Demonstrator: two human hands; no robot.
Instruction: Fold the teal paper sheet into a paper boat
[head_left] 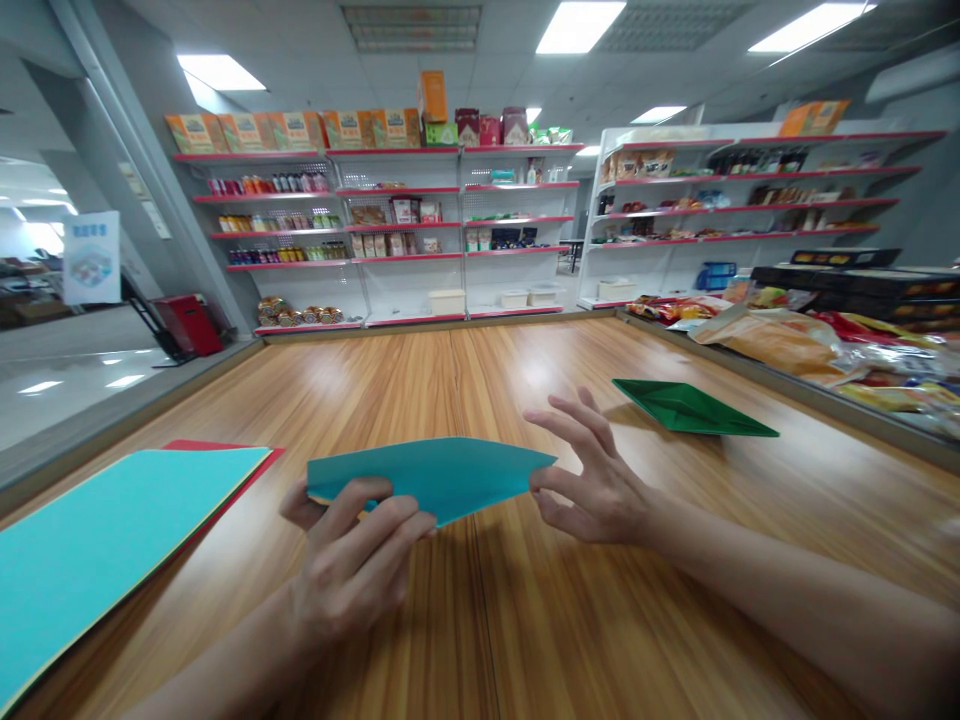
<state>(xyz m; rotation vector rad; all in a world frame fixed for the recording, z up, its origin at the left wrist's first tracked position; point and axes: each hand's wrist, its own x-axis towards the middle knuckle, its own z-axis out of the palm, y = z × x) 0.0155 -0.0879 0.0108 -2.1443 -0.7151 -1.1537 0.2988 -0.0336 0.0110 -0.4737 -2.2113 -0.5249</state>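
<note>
A folded piece of blue paper is held up above the wooden table, its right end narrowing to a point. The fingers of my left hand wrap round its left part, the thumb at the far left edge. At the pointed right end, my right hand has its thumb and a finger closed on the tip, while its other fingers are raised and spread. A green folded paper boat sits on the table beyond my right hand. To the left lies a stack of coloured paper sheets, light blue on top, with red showing underneath.
The wooden tabletop has a raised rim. Packaged snacks and black boxes are past its right edge. Shelves of goods stand behind. A red cart is on the floor at left.
</note>
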